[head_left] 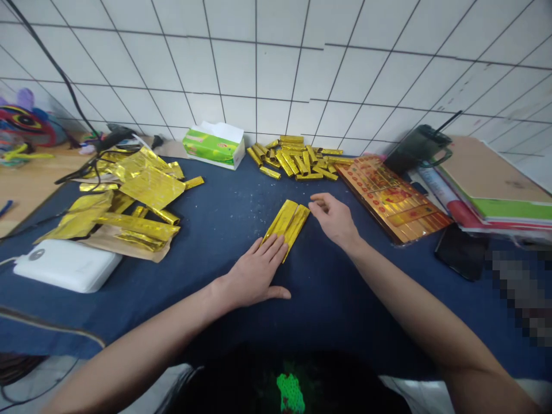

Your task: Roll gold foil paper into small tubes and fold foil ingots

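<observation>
Our left hand (259, 276) lies open, fingers flat on the near end of the folded gold sheet (285, 218), gripping nothing. We seem to be pressing a fold; the next move likely calls for steady, even pressure. Shiny and creased lengthwise, the sheet stretches beyond those fingers. Just beside its far right corner, our right hand (334, 218) is half-curled, apparently holding nothing. Well past both hands, gold rolls (286, 164) lie heaped.
</observation>
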Motion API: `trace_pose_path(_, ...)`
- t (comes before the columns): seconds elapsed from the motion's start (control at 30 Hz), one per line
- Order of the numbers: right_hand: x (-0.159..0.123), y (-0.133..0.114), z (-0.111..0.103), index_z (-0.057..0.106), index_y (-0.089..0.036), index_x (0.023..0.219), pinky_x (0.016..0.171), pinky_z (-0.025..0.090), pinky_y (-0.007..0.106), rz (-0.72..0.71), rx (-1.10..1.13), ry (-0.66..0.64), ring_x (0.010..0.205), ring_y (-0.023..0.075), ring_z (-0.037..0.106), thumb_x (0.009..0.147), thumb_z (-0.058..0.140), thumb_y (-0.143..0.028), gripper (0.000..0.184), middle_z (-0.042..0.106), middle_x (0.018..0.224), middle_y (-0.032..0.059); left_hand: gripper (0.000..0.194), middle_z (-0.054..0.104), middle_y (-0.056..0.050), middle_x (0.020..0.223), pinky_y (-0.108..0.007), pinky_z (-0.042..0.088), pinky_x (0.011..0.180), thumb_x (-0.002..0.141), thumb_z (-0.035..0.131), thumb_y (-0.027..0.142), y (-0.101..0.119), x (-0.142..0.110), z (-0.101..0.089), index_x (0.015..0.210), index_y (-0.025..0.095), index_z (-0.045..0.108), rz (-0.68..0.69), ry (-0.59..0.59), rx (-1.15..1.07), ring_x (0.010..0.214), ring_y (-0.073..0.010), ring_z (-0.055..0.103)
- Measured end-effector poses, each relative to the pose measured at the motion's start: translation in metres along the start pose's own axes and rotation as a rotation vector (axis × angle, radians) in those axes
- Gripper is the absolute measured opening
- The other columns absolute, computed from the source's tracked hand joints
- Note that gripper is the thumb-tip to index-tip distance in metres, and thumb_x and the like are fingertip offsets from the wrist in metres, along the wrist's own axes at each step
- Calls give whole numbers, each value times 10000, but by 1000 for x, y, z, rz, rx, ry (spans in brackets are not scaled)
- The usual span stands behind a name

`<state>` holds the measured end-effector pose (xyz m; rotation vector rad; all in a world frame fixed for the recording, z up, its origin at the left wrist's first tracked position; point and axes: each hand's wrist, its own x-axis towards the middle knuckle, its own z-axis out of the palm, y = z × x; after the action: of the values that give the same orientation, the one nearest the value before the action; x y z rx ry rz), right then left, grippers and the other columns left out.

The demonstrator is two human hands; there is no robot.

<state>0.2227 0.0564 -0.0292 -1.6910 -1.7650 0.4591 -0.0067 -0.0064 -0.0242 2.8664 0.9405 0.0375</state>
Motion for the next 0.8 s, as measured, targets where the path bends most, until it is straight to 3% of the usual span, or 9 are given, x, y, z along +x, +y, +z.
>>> trace_pose_path(0.1, -11, 3, -1, 609, -169, 994, 550, 512, 310, 132, 164, -159, 531, 155, 622, 798, 478, -377, 314, 673, 746, 44, 927, 252, -170, 1443, -419, 190, 1076, 730, 301, 738, 1, 0, 3, 1377, 75, 256, -16, 16, -11, 1346, -275, 187)
trace_pose_path(0.23, -10, 4, 8, 633, -146, 997, 466, 489, 263, 163, 274, -175, 485, 132, 601, 776, 497, -316, 310, 676, 738, 52, 901, 269, -179, 1434, -431, 208, 1066, 744, 297, 727, 10, 0, 5, 1361, 71, 291, -54, 28, -23, 1340, -285, 200)
trace_pose_path(0.37, 1, 1, 14, 681, -176, 951, 578, 521, 305, 64, 121, -142, 547, 132, 607, 759, 502, -283, 283, 673, 901, 63, 861, 350, -176, 1395, -485, 217, 1045, 758, 282, 716, 21, 1, 2, 1327, 74, 352, -78, 54, -22, 1304, -307, 274)
trace_pose_path(0.53, 7, 0, 19, 705, -221, 872, 761, 500, 337, -89, 27, -90, 812, 185, 624, 748, 495, -235, 245, 667, 901, 34, 784, 452, -159, 1321, -425, 235, 1052, 775, 335, 677, 23, 1, -4, 1265, 74, 434, -28, 82, -39, 1230, -276, 387)
trace_pose_path(0.8, 4, -3, 25, 682, -221, 969, 755, 479, 313, -184, -208, -106, 852, 178, 599, 809, 407, -187, 320, 626, 936, 35, 765, 431, -176, 1333, -344, 239, 1065, 773, 410, 640, 16, 1, -6, 1245, 39, 438, 52, 72, -51, 1271, -270, 348)
